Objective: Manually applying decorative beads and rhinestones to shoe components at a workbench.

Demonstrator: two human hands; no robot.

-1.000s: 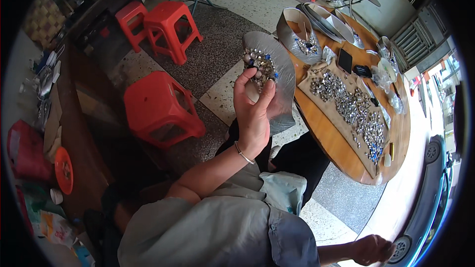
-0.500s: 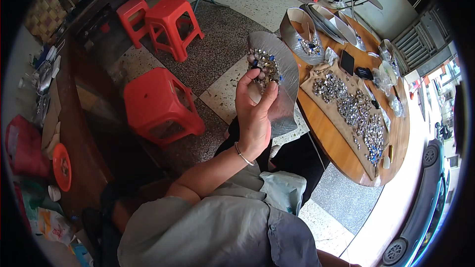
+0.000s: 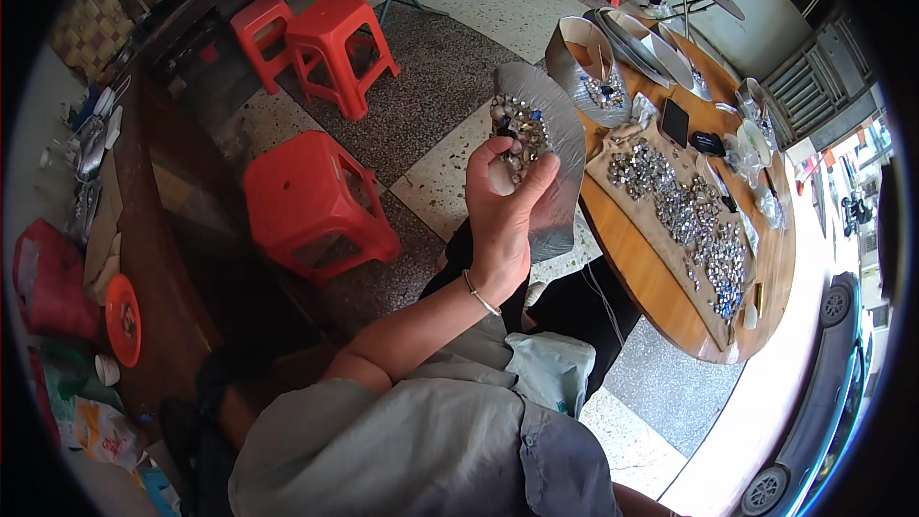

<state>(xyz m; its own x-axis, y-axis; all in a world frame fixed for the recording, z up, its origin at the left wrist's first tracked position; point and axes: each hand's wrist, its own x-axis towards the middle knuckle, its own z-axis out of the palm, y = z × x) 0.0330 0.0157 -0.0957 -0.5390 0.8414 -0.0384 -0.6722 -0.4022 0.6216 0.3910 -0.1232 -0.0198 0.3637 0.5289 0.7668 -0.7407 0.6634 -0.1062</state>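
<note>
My left hand (image 3: pixel 507 215) is raised in front of me, its back toward the camera and a thin bracelet on the wrist. It holds a grey curved tray (image 3: pixel 560 148), thumb pressed on the tray's face. A small heap of shiny metal and blue pieces (image 3: pixel 522 124) lies on the tray's upper part, and my fingertips touch that heap. My right hand is out of the picture. To the right stands a round wooden table (image 3: pixel 651 287) with a tan cloth (image 3: pixel 713 321) covered in several similar shiny pieces (image 3: pixel 684 215).
A second grey tray (image 3: pixel 584 53) with a few pieces sits at the table's far end, beside a dark phone (image 3: pixel 675 120) and clear bags. Red plastic stools (image 3: pixel 311 201) stand on the terrazzo floor to my left. A dark wooden counter (image 3: pixel 163 230) runs along the left.
My right hand, seen at the lower right edge a second ago, has left the picture. The left hand stays raised with the tray, shifted only slightly.
</note>
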